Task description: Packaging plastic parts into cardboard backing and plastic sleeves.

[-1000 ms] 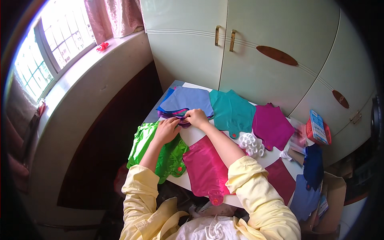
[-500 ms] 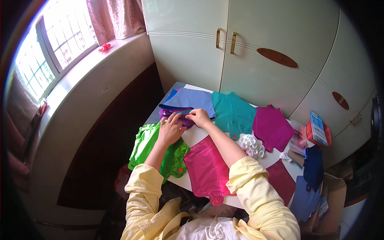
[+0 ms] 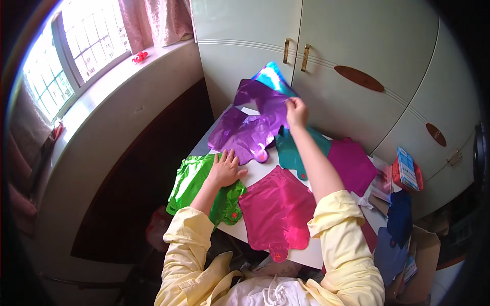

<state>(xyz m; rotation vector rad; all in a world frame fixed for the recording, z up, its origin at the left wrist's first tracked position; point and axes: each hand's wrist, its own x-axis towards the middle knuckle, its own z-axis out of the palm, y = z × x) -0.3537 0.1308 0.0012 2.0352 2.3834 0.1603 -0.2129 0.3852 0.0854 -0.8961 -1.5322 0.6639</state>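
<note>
Raised at the far side of the table, a purple foil balloon (image 3: 271, 102), flat and uninflated, is pinched at its edge by my right hand (image 3: 297, 113). A shiny light-blue foil piece (image 3: 270, 74) stands up behind it. Below lies another spread of purple foil (image 3: 237, 133) with a round tab; whether it joins the raised part I cannot tell. My left hand (image 3: 227, 169) rests palm down, fingers spread, at the near edge of that foil and over the green foil balloons (image 3: 194, 176). In front lies a pink foil balloon (image 3: 278, 209), tab toward me.
Behind my right forearm are a teal foil balloon (image 3: 292, 155) and a magenta one (image 3: 352, 166). A red basket (image 3: 417, 177) holding a blue-and-white pack stands at the table's right. Beyond the right edge is an open cardboard box (image 3: 423, 255). Tall pale cabinets (image 3: 245, 56) border the far side.
My right hand has lifted purple foil up and to the right, uncovering shiny light-blue foil. The left hand has moved slightly nearer to me and now lies flat. The far blue pieces are now covered.
</note>
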